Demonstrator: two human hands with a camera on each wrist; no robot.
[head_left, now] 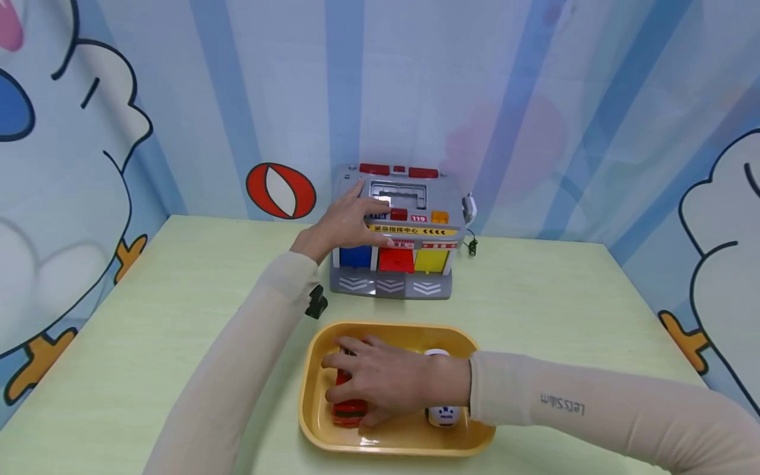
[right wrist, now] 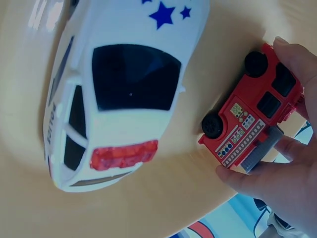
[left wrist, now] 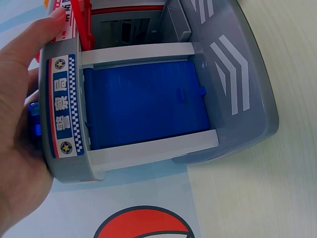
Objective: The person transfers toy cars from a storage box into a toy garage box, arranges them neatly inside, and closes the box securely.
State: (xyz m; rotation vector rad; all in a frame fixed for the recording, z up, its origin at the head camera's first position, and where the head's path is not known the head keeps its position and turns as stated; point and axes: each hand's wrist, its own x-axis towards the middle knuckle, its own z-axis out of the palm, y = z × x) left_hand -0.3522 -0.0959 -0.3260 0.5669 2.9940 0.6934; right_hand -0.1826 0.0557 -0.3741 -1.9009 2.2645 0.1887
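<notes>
A grey toy garage (head_left: 394, 231) with blue, red and yellow doors stands at the back of the table. My left hand (head_left: 355, 206) rests flat on its roof, fingers straight, above the blue door (left wrist: 143, 104); the palm (left wrist: 20, 129) lies against the top edge. Nearer me, a yellow tray (head_left: 392, 328) holds a red fire truck (head_left: 349, 412) and a white police car (head_left: 443, 415). My right hand (head_left: 368, 379) reaches into the tray and grips the fire truck (right wrist: 252, 124), its fingers (right wrist: 297, 62) curled over it. The police car (right wrist: 119, 89) lies beside it, untouched.
The pale green table (head_left: 534, 310) is boxed in by cartoon-printed blue walls at the back and both sides. A thin black cord (head_left: 472, 247) hangs at the garage's right side. A small black clip (head_left: 316, 302) sits by my left sleeve.
</notes>
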